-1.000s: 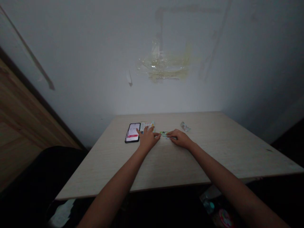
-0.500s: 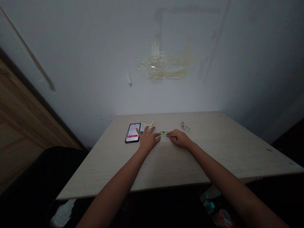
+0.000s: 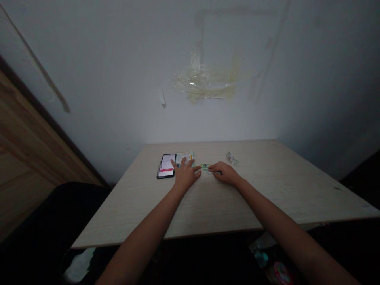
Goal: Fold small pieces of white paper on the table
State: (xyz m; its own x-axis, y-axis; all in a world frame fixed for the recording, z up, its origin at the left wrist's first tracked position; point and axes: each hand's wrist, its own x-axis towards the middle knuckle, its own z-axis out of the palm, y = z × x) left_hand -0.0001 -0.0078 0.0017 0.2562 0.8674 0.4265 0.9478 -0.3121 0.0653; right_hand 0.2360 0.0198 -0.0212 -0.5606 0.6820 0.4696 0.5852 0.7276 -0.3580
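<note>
Both my hands rest on a pale wooden table, far from me near the wall. My left hand lies flat with fingers spread, its fingertips over a colourful printed card. A small green-and-white packet lies between the hands. The thumb of my left hand and the curled fingers of my right hand touch its two ends. Whether the right fingers pinch the packet is too small to tell.
A black phone with a lit screen lies left of my left hand. A small crumpled wrapper sits further right. Old tape residue marks the white wall. A wooden panel stands at left; clutter lies under the table.
</note>
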